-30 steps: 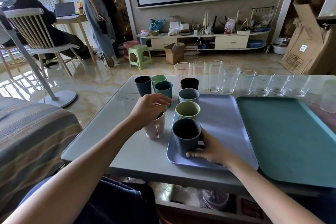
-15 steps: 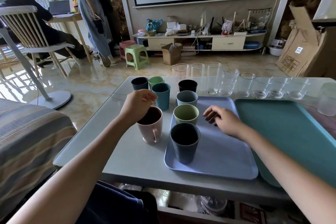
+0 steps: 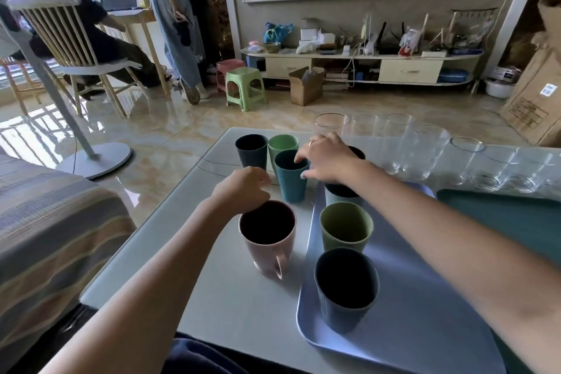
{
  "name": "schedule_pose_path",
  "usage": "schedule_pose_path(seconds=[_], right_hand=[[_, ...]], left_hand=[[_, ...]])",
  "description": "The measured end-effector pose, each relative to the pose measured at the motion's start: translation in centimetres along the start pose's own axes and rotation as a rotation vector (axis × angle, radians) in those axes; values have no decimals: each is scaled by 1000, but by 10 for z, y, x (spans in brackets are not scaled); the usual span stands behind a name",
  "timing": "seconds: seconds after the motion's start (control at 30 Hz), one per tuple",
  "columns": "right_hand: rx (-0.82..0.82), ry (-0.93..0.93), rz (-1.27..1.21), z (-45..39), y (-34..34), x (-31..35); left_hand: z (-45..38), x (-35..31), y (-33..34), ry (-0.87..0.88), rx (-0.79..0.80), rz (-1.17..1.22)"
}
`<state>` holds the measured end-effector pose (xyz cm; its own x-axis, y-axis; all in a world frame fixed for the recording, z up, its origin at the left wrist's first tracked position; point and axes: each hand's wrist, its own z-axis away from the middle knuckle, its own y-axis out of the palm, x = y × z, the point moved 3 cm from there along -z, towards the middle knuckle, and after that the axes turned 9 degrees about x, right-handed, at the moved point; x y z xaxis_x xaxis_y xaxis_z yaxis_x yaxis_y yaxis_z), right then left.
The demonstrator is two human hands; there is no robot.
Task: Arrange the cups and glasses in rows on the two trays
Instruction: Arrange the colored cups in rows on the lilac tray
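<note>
Near the table's left side stands a pink mug (image 3: pixel 267 237), and my left hand (image 3: pixel 243 188) grips its far rim with curled fingers. My right hand (image 3: pixel 328 158) reaches across and pinches the rim of a teal cup (image 3: pixel 291 182). Behind it stand a navy cup (image 3: pixel 251 150) and a light green cup (image 3: pixel 282 143). On the lavender tray (image 3: pixel 409 313) a column holds a dark blue cup (image 3: pixel 346 285), an olive cup (image 3: pixel 346 231) and a grey-blue cup (image 3: pixel 343 196) half hidden under my right forearm. The teal tray (image 3: pixel 516 222) lies to the right.
Several clear glasses (image 3: pixel 425 155) stand in a row along the table's far edge. A striped sofa cover (image 3: pixel 45 237) borders the table on the left. A fan stand (image 3: pixel 94 158), stools and two people are on the floor beyond.
My right hand left the lavender tray and moved back-left to the teal cup's rim. My left hand stays on the pink mug. The camera moved closer.
</note>
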<state>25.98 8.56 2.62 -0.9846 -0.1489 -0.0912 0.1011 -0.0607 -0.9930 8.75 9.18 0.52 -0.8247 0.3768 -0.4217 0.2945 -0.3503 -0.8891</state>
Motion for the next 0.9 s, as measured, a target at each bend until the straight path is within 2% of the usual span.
schedule_pose_path(seconds=[0.1, 0.23, 0.4, 0.53, 0.6, 0.73, 0.9], right_hand=[[98, 26, 43, -17, 14, 7], [32, 57, -9, -21, 21, 10], [-240, 41, -89, -14, 12, -3], [-528, 36, -78, 14, -22, -29], [-600, 66, -63, 34, -40, -48], [-609, 190, -64, 78, -52, -97], [-490, 333, -94, 109, -18, -140]], left_hand=[[-8, -4, 8, -11, 32, 33], [-14, -5, 12, 25, 23, 39], [-15, -6, 11, 17, -24, 44], [-14, -12, 8, 8, -113, 81], [-14, -18, 8, 19, -139, 89], [-14, -31, 14, 37, -108, 45], [-22, -45, 16, 25, -127, 12]])
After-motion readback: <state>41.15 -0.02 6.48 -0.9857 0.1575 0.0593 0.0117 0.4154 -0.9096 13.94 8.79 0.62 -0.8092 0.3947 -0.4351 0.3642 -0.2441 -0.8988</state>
